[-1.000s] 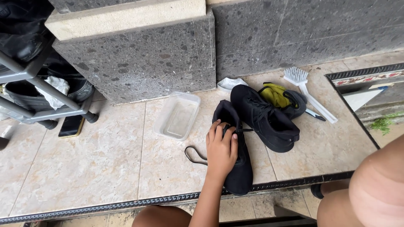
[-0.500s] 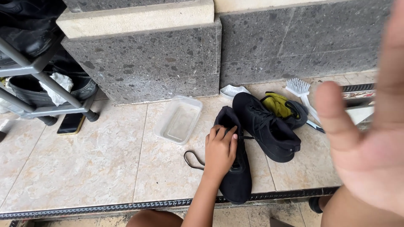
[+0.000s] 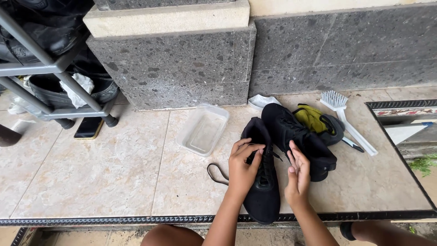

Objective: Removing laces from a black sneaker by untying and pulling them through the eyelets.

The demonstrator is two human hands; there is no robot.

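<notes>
A pale tiled floor [image 3: 104, 173] runs up to a grey stone wall [image 3: 182, 68], with a metal rack [image 3: 50, 68] of dark footwear at the left. In the head view, the left hand [image 3: 243, 166] curls its fingers on the laces of a black shoe [image 3: 264, 191] lying toe-toward the person; the right hand [image 3: 298, 175] rests open beside it, perhaps touching the second black shoe [image 3: 298, 136]. The shoe looks soft and light, best held at heel or collar. A clear plastic tub [image 3: 202, 130] and white brush [image 3: 346, 118] lie nearby.

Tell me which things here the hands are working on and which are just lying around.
In hand: left hand and right hand on the near black shoe and its laces.
Lying about: second black shoe, loose lace, clear tub, white brush, phone, rack.
</notes>
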